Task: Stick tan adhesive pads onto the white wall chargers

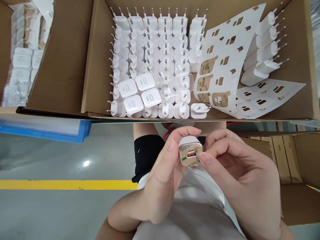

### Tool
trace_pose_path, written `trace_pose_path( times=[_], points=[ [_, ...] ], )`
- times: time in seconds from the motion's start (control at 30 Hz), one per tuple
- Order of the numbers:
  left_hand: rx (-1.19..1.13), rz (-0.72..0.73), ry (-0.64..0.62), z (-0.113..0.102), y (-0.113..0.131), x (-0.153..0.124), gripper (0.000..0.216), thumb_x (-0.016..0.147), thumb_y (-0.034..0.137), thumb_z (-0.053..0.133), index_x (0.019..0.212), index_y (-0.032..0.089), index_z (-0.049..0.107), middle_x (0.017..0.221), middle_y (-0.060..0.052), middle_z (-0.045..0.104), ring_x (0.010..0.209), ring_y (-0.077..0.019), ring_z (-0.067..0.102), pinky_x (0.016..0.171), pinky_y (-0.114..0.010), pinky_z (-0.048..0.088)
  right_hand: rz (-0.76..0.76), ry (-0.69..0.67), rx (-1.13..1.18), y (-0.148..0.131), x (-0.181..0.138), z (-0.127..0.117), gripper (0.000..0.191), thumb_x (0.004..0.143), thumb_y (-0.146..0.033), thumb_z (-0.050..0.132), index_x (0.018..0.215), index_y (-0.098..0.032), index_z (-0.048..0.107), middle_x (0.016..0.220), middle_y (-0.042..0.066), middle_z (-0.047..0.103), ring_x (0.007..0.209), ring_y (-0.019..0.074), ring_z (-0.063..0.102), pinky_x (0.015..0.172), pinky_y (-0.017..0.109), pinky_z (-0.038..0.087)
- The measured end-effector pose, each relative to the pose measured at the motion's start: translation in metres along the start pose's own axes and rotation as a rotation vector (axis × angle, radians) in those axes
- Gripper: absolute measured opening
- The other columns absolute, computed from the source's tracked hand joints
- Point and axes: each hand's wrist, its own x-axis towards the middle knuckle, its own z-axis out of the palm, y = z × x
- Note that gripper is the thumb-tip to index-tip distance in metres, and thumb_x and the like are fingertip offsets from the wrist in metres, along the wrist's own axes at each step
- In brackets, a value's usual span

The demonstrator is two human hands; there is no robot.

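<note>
Both hands meet at the lower centre of the frame around one white charger [190, 154], held above the lap, just below the near edge of the big cardboard box [100, 66]. The left hand [162, 176] clamps the charger's body, its grip closed on the sides. The right hand [240, 170] pinches the port end, thumb pressed on the brown sticker [185, 148] that frames the orange port.

The step in hand looks like seating that sticker on the face. Finishing it would call for even thumb pressure around the port cut-out, so that no edge lifts.

The box holds tight rows of chargers [160, 50], pins up. Four chargers [140, 93] lie face-up on top of them at the centre left. A curled backing sheet [225, 50] at the right centre is mostly peeled, with a few brown stickers [207, 83] low on it. Beside it a short row of chargers [265, 53] leans on a second sheet [270, 93]. Another box [22, 60] at the upper left holds more white chargers.
</note>
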Motion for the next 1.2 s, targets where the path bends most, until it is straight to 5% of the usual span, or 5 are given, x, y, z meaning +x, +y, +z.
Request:
trace_pose_path(
  times=[0.93, 1.2],
  points=[
    [-0.003, -0.024, 0.032, 0.005, 0.0, 0.001, 0.041, 0.102, 0.06, 0.071, 0.121, 0.024, 0.074, 0.1, -0.004, 0.068, 0.097, -0.0202, 0.06, 0.091, -0.031, 0.052, -0.053, 0.022, -0.044, 0.002, -0.004, -0.001, 0.022, 0.089, -0.008, 0.078, 0.073, -0.024, 0.074, 0.081, 0.002, 0.064, 0.075, 0.0139, 0.064, 0.058, 0.023, 0.057],
    [0.184, 0.051, -0.049, -0.005, -0.006, 0.004, 0.027, 0.108, 0.047, 0.068, 0.127, 0.028, 0.069, 0.094, -0.001, 0.058, 0.084, -0.0163, 0.05, 0.083, -0.028, 0.047, -0.077, 0.011, -0.104, 0.001, -0.005, -0.004, 0.023, 0.089, -0.01, 0.08, 0.074, -0.025, 0.073, 0.083, 0.002, 0.065, 0.072, 0.0149, 0.064, 0.056, 0.025, 0.055]
  ],
)
